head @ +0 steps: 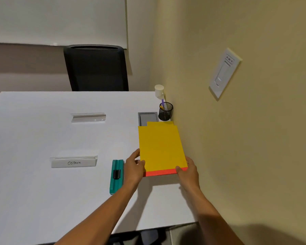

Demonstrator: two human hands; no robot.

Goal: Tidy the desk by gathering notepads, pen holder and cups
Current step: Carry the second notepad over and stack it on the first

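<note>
A yellow notepad with an orange-red near edge is held just above the white desk beside the right wall. A second yellow pad peeks out behind it. My left hand grips the pad's near left corner, thumb on top. My right hand grips the near right corner. Further back by the wall stand a black mesh pen holder with a purple pen and a white paper cup.
A teal stapler-like tool lies just left of my left hand. Two clear name plates stand mid-desk. A grey desk power box sits behind the pads. A black chair faces the far edge. A wall panel hangs on the right.
</note>
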